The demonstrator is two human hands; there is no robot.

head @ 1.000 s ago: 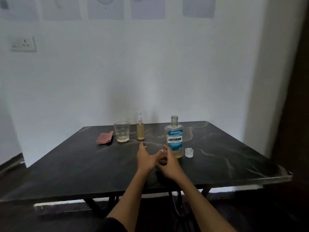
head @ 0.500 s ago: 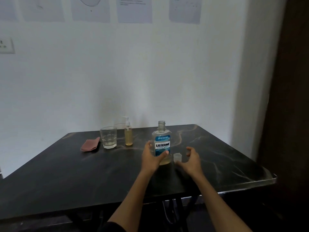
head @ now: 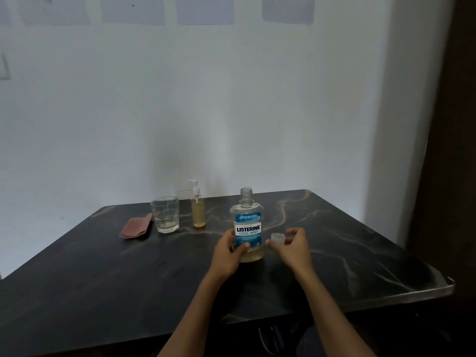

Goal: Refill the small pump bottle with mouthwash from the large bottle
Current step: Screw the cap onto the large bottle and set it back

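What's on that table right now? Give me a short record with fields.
large bottle: mouthwash bottle, upright, neck uncapped, a little liquid at the bottom
left hand: left hand grips the mouthwash bottle low down
right hand: right hand at the small clear cap; grip unclear
pump bottle: pump bottle upright, pump on
other items: glass, folded pink cloth
surface: dark table

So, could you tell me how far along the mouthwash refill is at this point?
Done: the large bottle stands uncapped, little liquid left in it. In hand: the left hand grips its lower body, and the right hand is at the clear cap beside it. Left: the small pump bottle still has its pump on, so opening and pouring remain.
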